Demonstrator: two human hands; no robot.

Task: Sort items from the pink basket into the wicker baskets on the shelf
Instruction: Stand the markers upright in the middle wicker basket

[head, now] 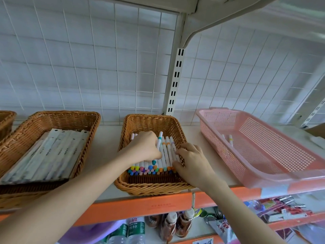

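The middle wicker basket (pixel 151 121) on the shelf holds a row of white markers (pixel 166 153) with coloured caps. My left hand (pixel 143 147) is inside it, gripping a teal-banded marker (pixel 159 140) that tilts up from the row. At the basket's right wall my right hand (pixel 190 158) rests on the outermost markers, fingers curled against them. The pink basket (pixel 274 143) stands to the right and holds two markers (pixel 229 140) near its back left corner.
A larger wicker basket (pixel 58 120) on the left holds long flat packets (pixel 47 154). Another wicker basket (pixel 6 118) shows at the far left. The shelf's orange front edge (pixel 158 206) runs below; bottles (pixel 171 224) and packets sit on the lower shelf.
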